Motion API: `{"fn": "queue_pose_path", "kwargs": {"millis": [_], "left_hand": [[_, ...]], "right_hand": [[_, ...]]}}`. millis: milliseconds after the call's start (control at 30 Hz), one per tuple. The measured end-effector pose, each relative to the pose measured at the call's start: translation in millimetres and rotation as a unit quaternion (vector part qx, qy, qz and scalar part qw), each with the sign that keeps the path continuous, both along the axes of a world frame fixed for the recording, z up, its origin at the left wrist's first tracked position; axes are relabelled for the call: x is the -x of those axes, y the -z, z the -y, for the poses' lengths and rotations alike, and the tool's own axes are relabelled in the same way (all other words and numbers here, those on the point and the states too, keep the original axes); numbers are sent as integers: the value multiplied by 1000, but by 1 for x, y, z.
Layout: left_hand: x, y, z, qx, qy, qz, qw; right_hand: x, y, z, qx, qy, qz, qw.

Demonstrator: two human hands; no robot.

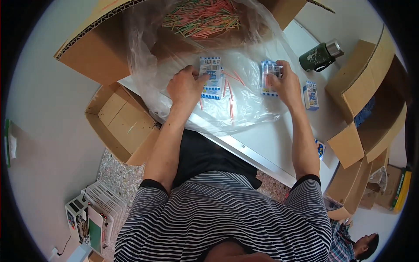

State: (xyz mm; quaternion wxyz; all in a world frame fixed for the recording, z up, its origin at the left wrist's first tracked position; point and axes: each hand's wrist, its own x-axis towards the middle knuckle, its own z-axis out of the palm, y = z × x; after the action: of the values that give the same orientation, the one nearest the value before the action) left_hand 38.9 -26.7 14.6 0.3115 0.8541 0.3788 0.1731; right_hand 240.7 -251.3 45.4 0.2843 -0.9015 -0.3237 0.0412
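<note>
On a clear plastic sheet (257,111) over the white table, my left hand (182,86) has its thumb against the edge of a blue-and-white packet (211,65), its fingers curled at the packet's side. Another such packet lies partly under that one. Farther right, my right hand (288,85) pinches a second blue-and-white packet (266,78) between thumb and fingers, with something reddish showing through it. Between the hands lie several loose thin pink sticks (231,91). A big heap of pink, green and yellow sticks (203,19) fills the plastic-lined carton beyond.
The large cardboard box (94,56) rises at the far left, with a smaller open carton (124,118) below it. A dark green flask (321,56) lies on the right, near a small blue-and-white box (311,95). Open cartons (362,96) stand farther right; a person (349,242) is at lower right.
</note>
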Motion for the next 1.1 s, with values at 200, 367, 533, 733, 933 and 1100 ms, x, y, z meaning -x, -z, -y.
{"fn": "queue_pose_path", "kwargs": {"millis": [200, 367, 533, 733, 933, 1100], "left_hand": [[7, -1, -7, 63, -4, 60, 996], [15, 11, -14, 22, 23, 126, 992], [9, 18, -12, 74, 37, 180, 980], [22, 16, -19, 117, 12, 184, 976], [20, 17, -22, 139, 23, 207, 968], [26, 24, -28, 190, 3, 238, 953]], "right_hand": [[17, -18, -50, -75, -42, 241, 967], [-21, -7, -185, -115, -226, 209, 944], [-84, 10, -284, -79, -356, 322, 874], [-41, -18, -292, 1, -272, 416, 868], [0, -50, -250, -82, -195, 70, 975], [12, -63, -281, -147, -128, -239, 951]]}}
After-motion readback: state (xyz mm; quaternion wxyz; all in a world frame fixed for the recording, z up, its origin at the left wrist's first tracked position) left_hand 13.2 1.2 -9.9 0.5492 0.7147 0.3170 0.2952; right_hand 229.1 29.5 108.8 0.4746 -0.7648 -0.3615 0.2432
